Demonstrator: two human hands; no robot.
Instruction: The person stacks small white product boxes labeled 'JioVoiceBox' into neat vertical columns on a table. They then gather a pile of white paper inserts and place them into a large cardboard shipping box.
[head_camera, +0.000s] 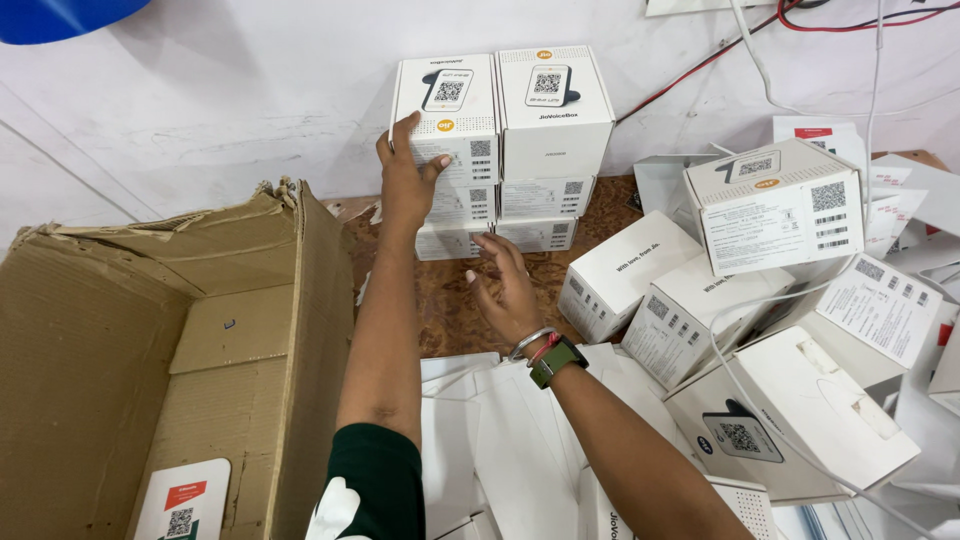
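Two stacks of small white product boxes (545, 150) stand side by side against the white wall. My left hand (405, 180) presses flat against the left side of the left stack's top box (450, 110), fingers spread. My right hand (508, 290), wearing a watch and bangles, hovers open just in front of the lowest boxes, holding nothing.
A big open cardboard carton (190, 340) sits at the left with a white card (185, 500) inside. Several loose white boxes (770, 210) are piled at the right, with flat white sheets (500, 440) in front. Red and white cables (740, 50) run along the wall.
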